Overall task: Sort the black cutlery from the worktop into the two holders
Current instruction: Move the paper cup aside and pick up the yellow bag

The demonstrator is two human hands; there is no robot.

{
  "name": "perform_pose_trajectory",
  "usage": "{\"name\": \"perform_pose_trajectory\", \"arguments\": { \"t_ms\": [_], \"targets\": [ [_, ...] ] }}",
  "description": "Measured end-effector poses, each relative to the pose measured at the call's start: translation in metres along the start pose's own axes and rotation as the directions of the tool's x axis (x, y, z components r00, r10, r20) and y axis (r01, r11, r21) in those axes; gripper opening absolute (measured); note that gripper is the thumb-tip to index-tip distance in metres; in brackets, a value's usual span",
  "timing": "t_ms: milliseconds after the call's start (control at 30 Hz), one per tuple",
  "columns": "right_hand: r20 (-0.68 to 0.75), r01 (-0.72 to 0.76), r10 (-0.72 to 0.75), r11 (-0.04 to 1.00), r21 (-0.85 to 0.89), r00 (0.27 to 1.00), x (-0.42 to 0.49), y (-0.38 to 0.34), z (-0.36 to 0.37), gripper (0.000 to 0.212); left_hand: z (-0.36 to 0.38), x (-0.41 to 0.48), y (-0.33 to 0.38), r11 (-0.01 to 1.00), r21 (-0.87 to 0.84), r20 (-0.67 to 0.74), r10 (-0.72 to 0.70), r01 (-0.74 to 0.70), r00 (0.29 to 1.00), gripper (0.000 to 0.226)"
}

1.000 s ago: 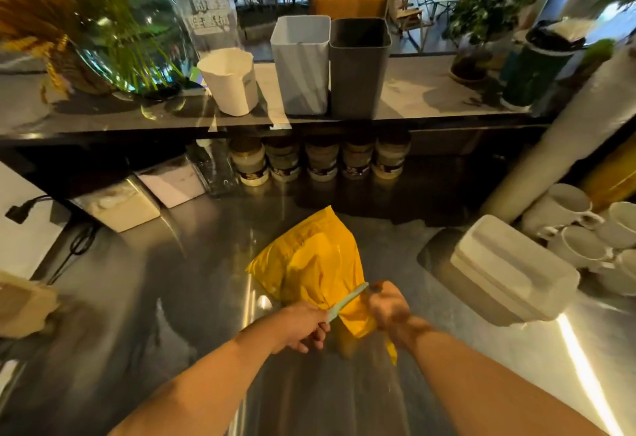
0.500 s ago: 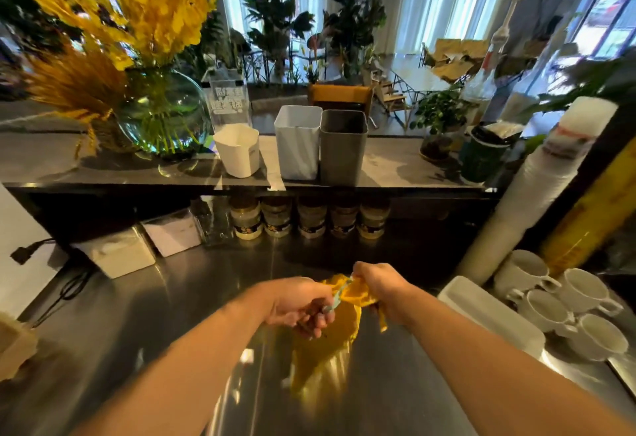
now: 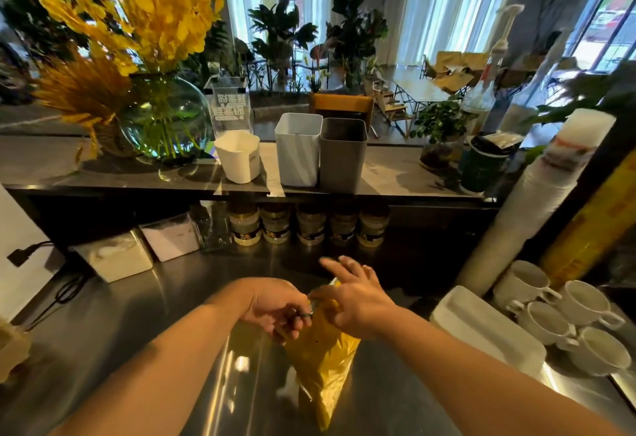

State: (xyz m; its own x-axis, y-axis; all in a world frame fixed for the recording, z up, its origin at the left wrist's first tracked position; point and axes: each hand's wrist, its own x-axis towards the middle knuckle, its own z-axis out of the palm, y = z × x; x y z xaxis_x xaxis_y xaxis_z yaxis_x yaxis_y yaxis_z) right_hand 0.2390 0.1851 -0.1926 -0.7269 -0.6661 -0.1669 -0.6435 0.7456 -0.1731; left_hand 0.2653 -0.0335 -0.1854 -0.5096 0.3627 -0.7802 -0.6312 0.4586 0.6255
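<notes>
A yellow plastic bag [image 3: 323, 363] hangs upright over the steel worktop [image 3: 144, 325], with dark specks showing through it. My left hand [image 3: 275, 310] is shut on the bag's neck, where a small piece of a pale green tie shows. My right hand [image 3: 356, 299] is right beside it with fingers spread, its thumb at the bag's top. A white square holder [image 3: 297, 153] and a grey square holder [image 3: 342, 160] stand side by side on the raised shelf behind. No black cutlery is visible loose on the worktop.
A white cup [image 3: 239, 156] and a glass vase of yellow flowers [image 3: 165, 125] stand left of the holders. Jars [image 3: 275, 227] line up under the shelf. A white lidded box [image 3: 481, 329] and white mugs [image 3: 564, 315] are at the right, and white tubs [image 3: 117, 258] are at the left.
The view has tilted up. Both hands lifted the bag off the worktop so it hangs. My right hand let go of the green tie and spread its fingers.
</notes>
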Motion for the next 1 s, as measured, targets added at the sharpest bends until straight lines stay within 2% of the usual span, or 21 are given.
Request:
{"name": "perform_pose_trajectory", "arguments": {
  "t_ms": [67, 167, 267, 367, 567, 667, 700, 767, 800, 900, 1000],
  "targets": [
    [0.100, 0.087, -0.097, 0.991, 0.101, 0.990, 0.002, -0.005, -0.004, 0.049, -0.004, -0.002, 0.003, 0.999, 0.047, -0.007, 0.007, -0.007, 1.000, 0.013],
    [0.074, 0.125, -0.141, 0.975, 0.185, 0.987, 0.005, -0.005, -0.011, 0.042, -0.012, -0.007, 0.004, 0.995, 0.092, 0.013, 0.036, -0.037, 0.999, 0.014],
    [0.096, 0.055, -0.096, 0.932, 0.359, 0.991, 0.009, -0.001, -0.010, 0.034, -0.019, -0.005, -0.002, 0.998, 0.002, 0.047, 0.060, -0.060, 0.997, 0.012],
    [0.058, 0.077, -0.112, 0.902, 0.424, 0.992, 0.015, 0.002, -0.003, 0.031, -0.023, 0.002, -0.009, 0.993, -0.088, 0.053, 0.086, -0.081, 0.995, 0.015],
    [0.070, -0.052, 0.004, 0.706, 0.706, 0.998, 0.022, 0.006, 0.017, 0.013, -0.033, 0.009, -0.020, 0.979, -0.173, 0.084, 0.122, -0.106, 0.989, 0.020],
    [0.011, -0.050, 0.077, 0.537, 0.842, 0.997, 0.025, 0.014, 0.015, 0.008, -0.030, 0.018, -0.038, 0.986, -0.150, 0.045, 0.074, -0.066, 0.996, 0.018],
    [0.005, -0.044, 0.077, 0.515, 0.856, 0.997, 0.027, 0.016, 0.012, 0.009, -0.030, 0.022, -0.046, 0.977, -0.202, 0.016, 0.074, -0.069, 0.997, 0.019],
    [0.015, -0.041, 0.052, 0.548, 0.835, 0.999, 0.029, 0.016, 0.004, 0.012, -0.029, 0.028, -0.052, 0.930, -0.354, -0.020, 0.093, -0.094, 0.995, 0.025],
    [0.015, -0.047, 0.063, 0.543, 0.839, 0.998, 0.031, 0.015, 0.002, 0.015, -0.028, 0.029, -0.050, 0.927, -0.363, -0.044, 0.088, -0.098, 0.995, 0.024],
    [0.021, -0.104, 0.187, 0.444, 0.890, 0.982, 0.038, 0.015, 0.006, 0.017, -0.026, 0.031, -0.037, 0.987, -0.158, -0.164, 0.014, -0.040, 0.986, 0.017],
    [0.115, -0.207, 0.249, 0.385, 0.900, 0.962, 0.041, 0.025, 0.014, 0.018, -0.024, 0.035, -0.034, 0.999, -0.039, -0.261, -0.020, 0.010, 0.965, 0.020]
  ]
}}
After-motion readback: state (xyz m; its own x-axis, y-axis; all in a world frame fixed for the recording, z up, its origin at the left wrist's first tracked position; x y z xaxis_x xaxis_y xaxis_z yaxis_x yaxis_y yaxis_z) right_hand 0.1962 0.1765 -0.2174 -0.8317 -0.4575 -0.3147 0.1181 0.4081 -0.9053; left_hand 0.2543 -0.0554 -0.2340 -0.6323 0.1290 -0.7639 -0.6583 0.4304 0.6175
